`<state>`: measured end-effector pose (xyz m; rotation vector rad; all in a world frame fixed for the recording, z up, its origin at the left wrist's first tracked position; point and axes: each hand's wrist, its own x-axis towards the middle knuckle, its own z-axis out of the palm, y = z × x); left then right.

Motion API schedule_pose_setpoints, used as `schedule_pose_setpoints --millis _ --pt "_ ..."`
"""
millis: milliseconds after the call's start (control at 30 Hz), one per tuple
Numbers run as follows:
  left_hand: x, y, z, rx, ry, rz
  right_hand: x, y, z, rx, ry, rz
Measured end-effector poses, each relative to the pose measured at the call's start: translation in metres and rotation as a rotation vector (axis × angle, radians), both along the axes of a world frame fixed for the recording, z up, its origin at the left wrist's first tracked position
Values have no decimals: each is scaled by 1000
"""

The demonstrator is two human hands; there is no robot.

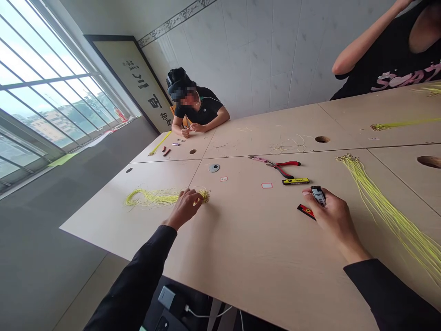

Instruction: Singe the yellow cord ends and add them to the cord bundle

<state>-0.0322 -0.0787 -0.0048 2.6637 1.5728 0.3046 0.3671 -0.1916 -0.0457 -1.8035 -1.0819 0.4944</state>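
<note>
My left hand (188,207) rests on the left bundle of yellow cords (155,197), its fingers bent and closed on the cords near their metal-tipped end. The fingertips are partly hidden. In my right hand (336,216) is a black and silver lighter (319,196), held upright between thumb and fingers. Just beneath that hand lies a red lighter (306,211), partly covered. A yellow lighter (295,181) lies a little beyond, beside red-handled pliers (280,166).
A second bundle of yellow cords (389,197) stretches along the right. Small red-edged labels (267,185) and a round grey cap (214,168) lie mid-table. Loose pale threads (289,145) lie farther back. Two people sit across the table (241,257), which has round holes (322,139).
</note>
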Motion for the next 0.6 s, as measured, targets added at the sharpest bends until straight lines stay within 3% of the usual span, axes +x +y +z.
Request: schedule_pose_setpoints --millis 600 --pt "5 4 -1 -64 -97 -51 -2 0 3 -7 22 -13"
